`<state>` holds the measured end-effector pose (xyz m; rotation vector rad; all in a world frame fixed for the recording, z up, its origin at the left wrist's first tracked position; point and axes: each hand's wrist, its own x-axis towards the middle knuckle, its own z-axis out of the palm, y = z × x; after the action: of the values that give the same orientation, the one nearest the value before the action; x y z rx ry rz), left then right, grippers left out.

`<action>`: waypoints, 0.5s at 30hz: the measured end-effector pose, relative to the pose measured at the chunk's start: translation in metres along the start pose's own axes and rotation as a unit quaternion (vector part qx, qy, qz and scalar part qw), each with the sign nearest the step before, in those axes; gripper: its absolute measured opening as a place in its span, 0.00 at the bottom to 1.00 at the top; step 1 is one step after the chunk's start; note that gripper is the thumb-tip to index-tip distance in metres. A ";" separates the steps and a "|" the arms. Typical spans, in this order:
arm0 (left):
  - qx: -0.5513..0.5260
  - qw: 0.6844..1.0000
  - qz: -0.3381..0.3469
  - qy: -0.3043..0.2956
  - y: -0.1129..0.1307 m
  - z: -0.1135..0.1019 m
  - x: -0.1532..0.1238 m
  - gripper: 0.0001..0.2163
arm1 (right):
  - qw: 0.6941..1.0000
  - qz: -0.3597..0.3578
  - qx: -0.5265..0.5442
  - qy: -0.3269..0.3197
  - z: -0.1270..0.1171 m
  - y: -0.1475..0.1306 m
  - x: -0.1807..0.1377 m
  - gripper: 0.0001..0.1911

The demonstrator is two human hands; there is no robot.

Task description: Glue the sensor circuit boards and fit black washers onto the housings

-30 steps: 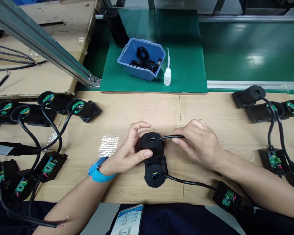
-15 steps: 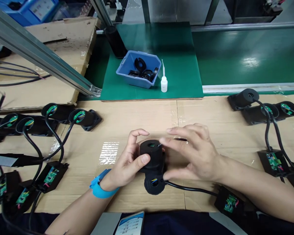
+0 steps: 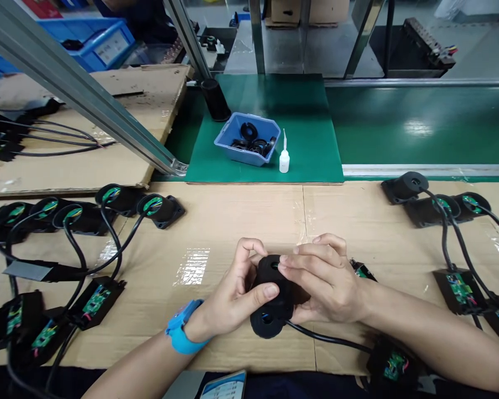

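A black cylindrical housing (image 3: 271, 275) stands on the cardboard work surface in front of me. My left hand (image 3: 237, 293) grips it from the left, thumb across its front. Over its top and right side lies my right hand (image 3: 322, 282), fingers curled on it. A second black housing (image 3: 266, 321) lies just below, its black cable (image 3: 328, 339) running right to a small circuit board (image 3: 393, 363). Another small board (image 3: 361, 270) peeks out behind my right hand.
Several wired black housings with boards lie at the left (image 3: 120, 205) and at the right (image 3: 419, 202). A blue bin of black rings (image 3: 248, 139) and a small white glue bottle (image 3: 284, 158) stand on the green mat (image 3: 316, 144). A phone (image 3: 227, 386) rests at my lap.
My right hand has let go of the cable it pinched and closed over the top of the housing. The view has tilted up, showing more of the bench beyond.
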<state>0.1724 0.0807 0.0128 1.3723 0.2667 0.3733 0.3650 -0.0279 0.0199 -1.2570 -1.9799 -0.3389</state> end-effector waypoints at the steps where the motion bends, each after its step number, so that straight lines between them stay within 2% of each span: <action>1: 0.010 1.000 0.013 -0.007 -0.001 0.000 0.000 0.15 | 1.000 0.000 -0.003 0.007 0.000 -0.001 0.000 0.15; 2: 0.019 0.999 0.034 -0.017 -0.003 -0.001 0.000 0.16 | 1.000 0.006 -0.004 0.016 -0.001 -0.001 0.000 0.14; 4: 0.045 0.994 0.092 -0.029 -0.007 -0.002 0.000 0.25 | 0.999 0.024 0.001 0.036 -0.001 -0.003 0.001 0.15; 7: 0.152 0.969 0.191 0.028 -0.014 -0.004 0.002 0.38 | 0.998 0.038 0.013 0.056 -0.001 -0.003 0.001 0.21; 10: 0.269 0.918 0.276 0.094 -0.015 -0.007 0.003 0.36 | 0.997 0.029 0.019 0.063 -0.001 -0.005 0.002 0.22; 12: 0.303 0.893 0.316 0.100 -0.013 -0.008 0.003 0.35 | 0.998 0.020 0.021 0.062 -0.001 -0.007 0.001 0.22; 15: 0.318 0.879 0.342 0.095 -0.009 -0.008 0.002 0.34 | 0.998 0.009 0.019 0.056 -0.002 -0.008 -0.001 0.20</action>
<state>0.1718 0.0873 0.0023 2.0734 0.0456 1.0857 0.3587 -0.0331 0.0219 -1.2055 -1.8715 -0.3541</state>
